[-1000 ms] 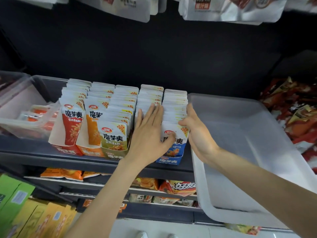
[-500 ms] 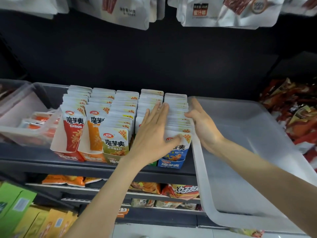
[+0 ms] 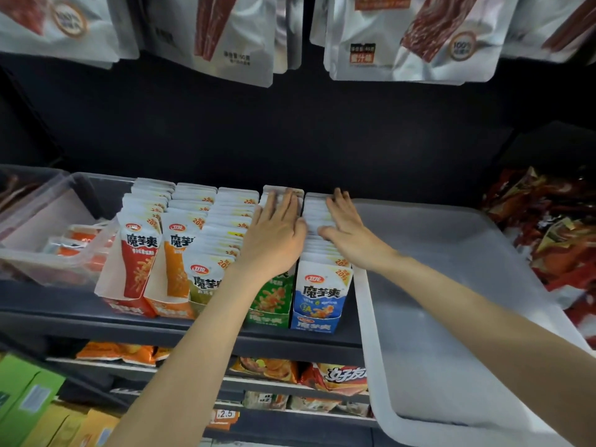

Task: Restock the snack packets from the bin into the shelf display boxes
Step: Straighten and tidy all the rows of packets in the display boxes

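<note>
Head view, single frame: I read five display boxes standing side by side on the dark shelf [image 3: 96, 314], each packed with upright snack packets. From left to right I note the red box [image 3: 135, 266], the orange box [image 3: 175, 269], the olive box [image 3: 206, 285], the green box [image 3: 269, 304] and the blue box [image 3: 317, 301].

Left hand [image 3: 274, 233]: fingers straight and together, palm down, resting flat on the packet tops of the green box. The fingertips reach toward the rear packets of that row.

Right hand [image 3: 346, 227]: fingers straight and slightly spread, palm down, resting flat on the packet tops of the blue box. The thumb points toward the left hand; the two hands lie just beside each other, and I cannot tell whether they touch. Neither hand grips a packet.

White plastic bin [image 3: 467, 317]: it sits on the shelf directly right of the blue box, its near end overhanging the shelf edge. I see no packets on the visible floor of the bin.

Other items: a clear tub [image 3: 48, 240] left of the red box holds a few orange packets. Loose red and orange wrappers [image 3: 548, 227] lie piled right of the bin. Silver pouches [image 3: 403, 37] hang above. Lower shelves carry further snack bags [image 3: 338, 377], and green and yellow cartons [image 3: 29, 401] stand at lower left.
</note>
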